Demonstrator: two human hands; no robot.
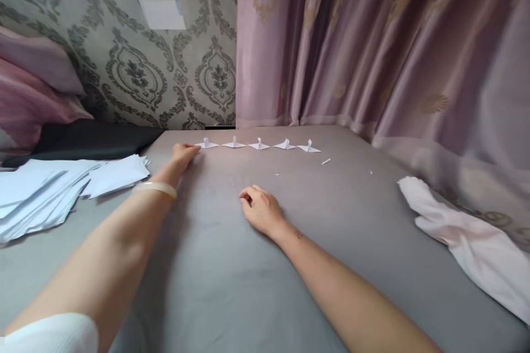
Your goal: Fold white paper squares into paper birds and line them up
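Patterned wallpaper (136, 66) and pink curtains (265, 55) fill the bkgd, grey cloth (232, 287) spread below, and five folded paper birds (259, 146) line up near its far edge! L hand (185, 153) reaches way out, fingertips narrowed right at the L wing tip of the leftmost bird (207, 144); can't tell if it's actually pinched. R hand (261, 209) rests nearer the camera, below the row's middle, apart from the birds, loosely curled, contents (if any) hidden. Paper sheets (37, 190) piled far L; tiny white scrap (326, 161) near the rightmost bird (309, 148).
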